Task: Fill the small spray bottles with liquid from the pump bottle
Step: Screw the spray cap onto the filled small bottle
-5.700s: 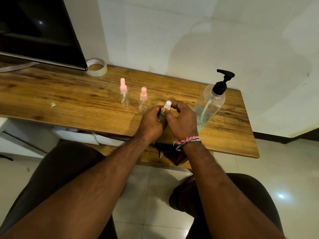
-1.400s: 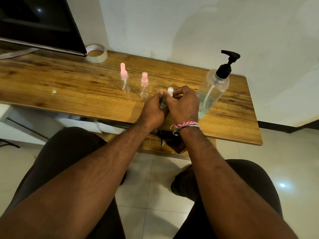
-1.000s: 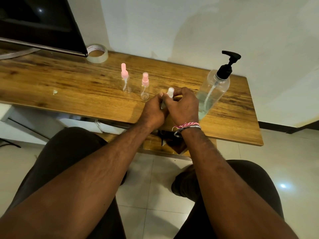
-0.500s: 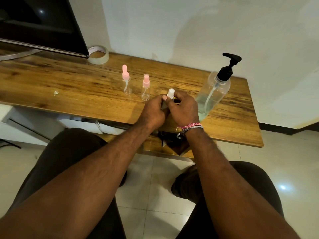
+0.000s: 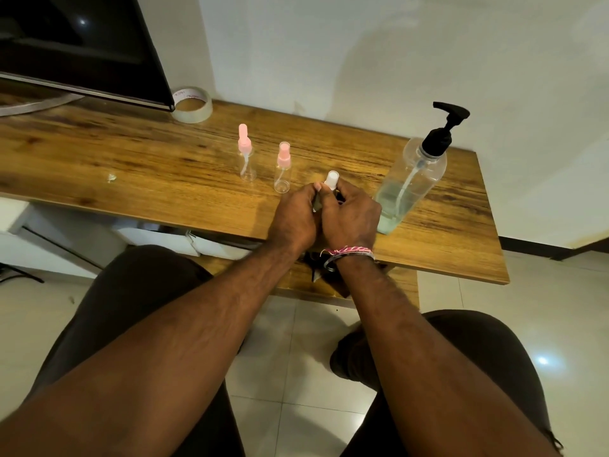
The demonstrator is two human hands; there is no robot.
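Two clear spray bottles, pink tops (image 5: 246,153) (image 5: 283,167), upright side by side mid surface. Third, white cap (image 5: 331,179), mostly hidden, gripped by both hands. Big clear pump bottle (image 5: 412,181), black pump, partly full, upright at right.

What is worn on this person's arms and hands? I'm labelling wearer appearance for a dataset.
Both forearms are bare, with no sleeves, gloves or rings visible. The right hand has a pink-and-white twisted thread band and a thin metal bangle at the wrist. The left hand wears nothing.

Wood desk (image 5: 131,166) – 2 pink-top spray btls (image 5: 247,159), pump btl (image 5: 412,183), tape roll (image 5: 192,104), monitor (image 5: 82,44).
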